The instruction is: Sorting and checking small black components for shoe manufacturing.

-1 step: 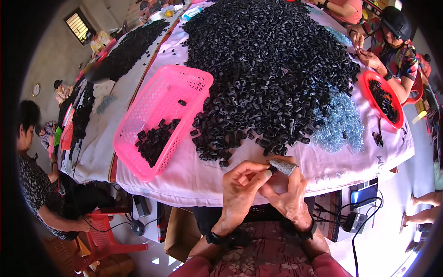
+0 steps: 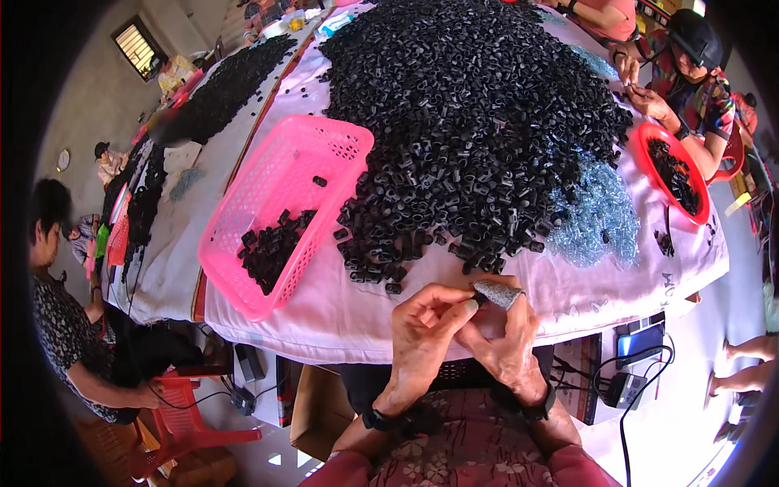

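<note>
In front of the table edge, my left hand (image 2: 423, 329) is closed, thumb and fingers pinching a small black plastic piece (image 2: 479, 299). My right hand (image 2: 510, 337) meets it there, its fingers closed around the same piece, which they mostly hide. A grey speckled cover (image 2: 498, 292) wraps the tip of a right-hand finger. Just beyond my hands spreads a big heap of small black plastic pieces (image 2: 462, 138). To the left, a pink perforated basket (image 2: 227, 235) holds a small pile of such pieces (image 2: 274, 256).
Small clear bluish pieces (image 2: 599, 215) lie at the heap's right edge. A red bowl (image 2: 647, 154) of black parts stands farther right, near a co-worker's hands (image 2: 649, 101). Another person (image 2: 73, 325) sits at the left by a red chair (image 2: 178, 414). Cables (image 2: 625, 414) hang below the table.
</note>
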Available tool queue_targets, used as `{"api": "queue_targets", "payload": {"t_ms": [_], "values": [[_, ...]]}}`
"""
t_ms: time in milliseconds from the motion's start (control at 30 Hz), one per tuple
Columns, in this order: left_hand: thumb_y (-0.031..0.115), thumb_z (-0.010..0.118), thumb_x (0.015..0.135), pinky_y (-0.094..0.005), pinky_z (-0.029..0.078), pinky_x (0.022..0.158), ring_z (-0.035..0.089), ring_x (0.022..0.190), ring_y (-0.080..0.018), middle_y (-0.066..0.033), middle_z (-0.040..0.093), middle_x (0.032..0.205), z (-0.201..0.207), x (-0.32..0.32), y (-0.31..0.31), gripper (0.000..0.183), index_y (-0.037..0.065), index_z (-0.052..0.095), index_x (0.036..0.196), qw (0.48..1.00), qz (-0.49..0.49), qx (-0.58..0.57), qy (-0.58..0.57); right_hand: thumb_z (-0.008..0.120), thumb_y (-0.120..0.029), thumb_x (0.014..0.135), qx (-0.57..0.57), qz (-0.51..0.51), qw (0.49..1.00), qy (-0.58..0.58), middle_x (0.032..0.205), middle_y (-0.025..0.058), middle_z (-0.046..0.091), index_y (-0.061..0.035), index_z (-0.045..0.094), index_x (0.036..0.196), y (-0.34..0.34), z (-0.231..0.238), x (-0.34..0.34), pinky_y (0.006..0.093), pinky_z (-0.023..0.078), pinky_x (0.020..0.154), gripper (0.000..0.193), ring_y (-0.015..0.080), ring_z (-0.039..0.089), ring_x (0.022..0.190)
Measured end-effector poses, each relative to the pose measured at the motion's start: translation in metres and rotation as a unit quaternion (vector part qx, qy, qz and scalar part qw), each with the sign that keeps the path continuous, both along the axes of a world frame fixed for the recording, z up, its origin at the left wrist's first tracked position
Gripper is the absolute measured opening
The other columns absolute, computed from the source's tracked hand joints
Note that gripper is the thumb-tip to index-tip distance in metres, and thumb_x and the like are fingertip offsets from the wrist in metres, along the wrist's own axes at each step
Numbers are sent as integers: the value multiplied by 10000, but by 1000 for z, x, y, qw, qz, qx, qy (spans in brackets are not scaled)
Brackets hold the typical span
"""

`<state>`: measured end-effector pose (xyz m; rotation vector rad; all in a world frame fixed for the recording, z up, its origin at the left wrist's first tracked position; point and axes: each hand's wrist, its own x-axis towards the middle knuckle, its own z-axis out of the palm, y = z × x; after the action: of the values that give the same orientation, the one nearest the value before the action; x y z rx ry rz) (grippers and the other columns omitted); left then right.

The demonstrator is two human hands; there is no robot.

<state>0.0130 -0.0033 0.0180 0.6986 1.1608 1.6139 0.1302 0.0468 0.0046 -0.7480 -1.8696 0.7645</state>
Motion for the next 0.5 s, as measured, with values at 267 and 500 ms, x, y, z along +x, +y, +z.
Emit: {"api": "queue_targets", "payload": {"t_ms": [267, 500], "values": [[-30, 649, 881, -235, 520, 759, 625, 814, -90, -64, 675, 906, -1, 3, -3, 92, -40, 633, 971, 999, 7, 33, -5, 810, -77, 721, 34, -32, 999, -1, 1049, 187, 609, 33, 527, 1051, -1, -6, -2, 356, 537, 625, 448, 288, 648, 744], [-28, 632, 876, -250, 506, 754, 642, 788, -119, -81, 681, 883, -3, 5, -1, 72, -45, 638, 946, 1000, 4, 16, -4, 810, -60, 706, 89, -66, 994, -2, 978, 186, 617, 40, 544, 988, 0, -11, -2, 353, 527, 582, 401, 279, 642, 702]]}}
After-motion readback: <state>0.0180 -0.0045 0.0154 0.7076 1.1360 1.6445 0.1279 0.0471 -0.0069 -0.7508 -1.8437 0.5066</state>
